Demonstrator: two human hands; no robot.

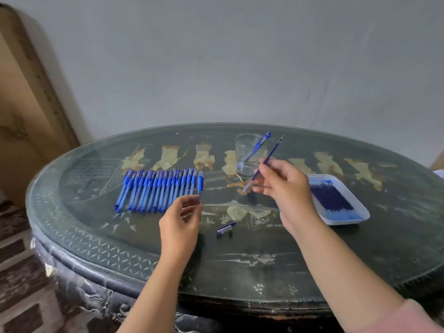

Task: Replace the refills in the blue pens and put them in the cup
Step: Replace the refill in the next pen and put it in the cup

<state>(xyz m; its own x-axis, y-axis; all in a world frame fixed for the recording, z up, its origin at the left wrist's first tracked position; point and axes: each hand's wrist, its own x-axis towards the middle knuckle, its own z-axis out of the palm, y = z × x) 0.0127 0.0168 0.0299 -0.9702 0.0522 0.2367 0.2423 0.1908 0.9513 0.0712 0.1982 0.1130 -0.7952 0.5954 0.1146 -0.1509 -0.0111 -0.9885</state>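
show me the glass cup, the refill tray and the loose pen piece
glass cup [241, 147]: head view, clear left wall
refill tray [346, 220]: head view, white front rim
loose pen piece [224, 230]: head view, its blue middle

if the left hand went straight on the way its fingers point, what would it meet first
Probably the rightmost blue pen at the end of the row: the left hand points away from the person at it, fingertips at its lower end. Whether they touch it is unclear.
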